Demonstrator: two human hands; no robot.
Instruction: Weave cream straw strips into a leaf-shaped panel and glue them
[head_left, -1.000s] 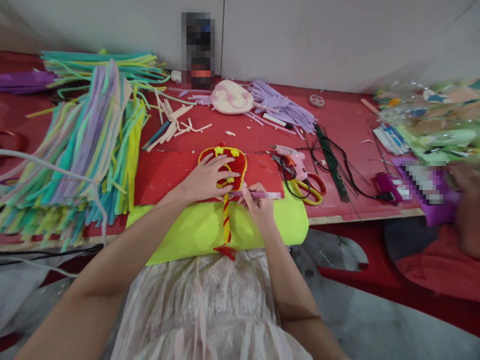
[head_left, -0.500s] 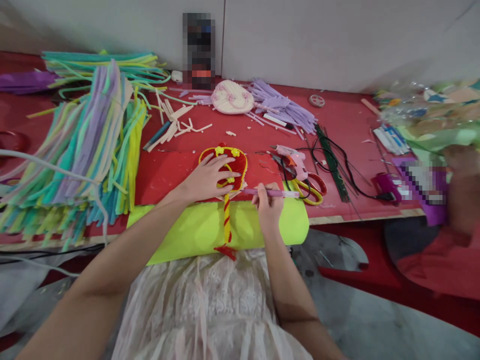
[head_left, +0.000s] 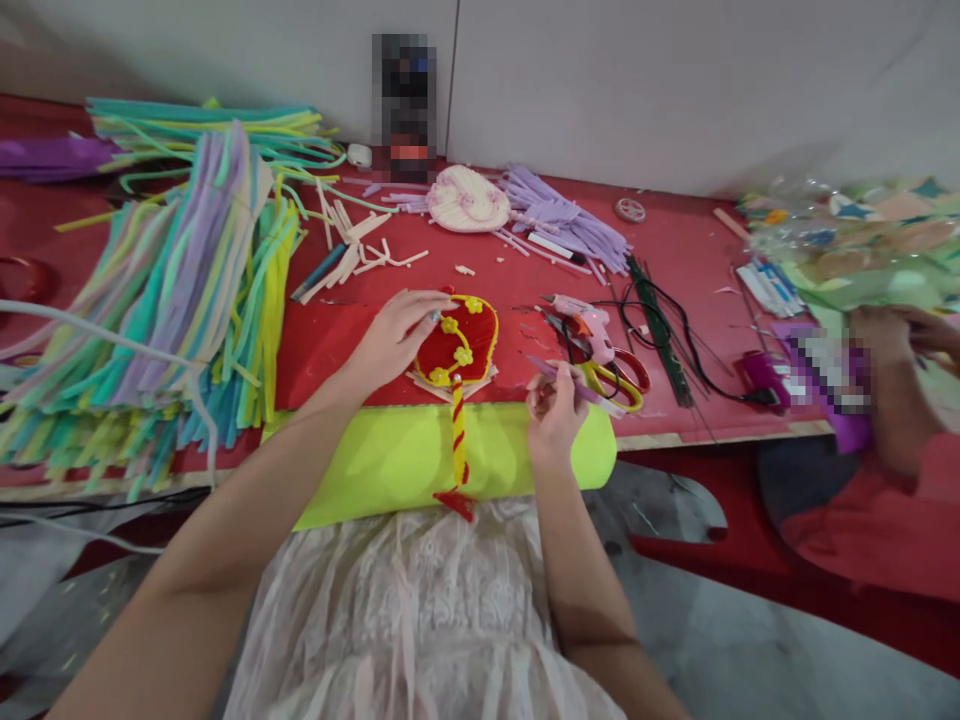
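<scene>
A red fan-shaped pipe-cleaner craft (head_left: 435, 352) with yellow edging and small yellow flowers lies on the table, its yellow-and-red twisted handle (head_left: 459, 440) pointing toward me. Pale board (head_left: 484, 383) peeks out beneath its lower edge. My left hand (head_left: 394, 335) covers its upper left side, thumb near the fingers at the rim; how firmly they grip is hard to see. In my right hand (head_left: 556, 405), closed to the right of the fan, is a slim purple pen (head_left: 596, 397), tip pointing up and left, apart from the fan.
Colourful pipe-cleaner bundles (head_left: 161, 290) fill the left side. A pink glue gun (head_left: 589, 325) and scissors (head_left: 626, 380) lie right of my right hand. A bright yellow sheet (head_left: 390, 455) drapes over the front edge. A co-worker's arm (head_left: 892, 400) is at far right.
My left hand has slid up and left, uncovering more of the fan, its fingers drawn closer together. My right hand has moved away from the fan's edge, tilting the pen.
</scene>
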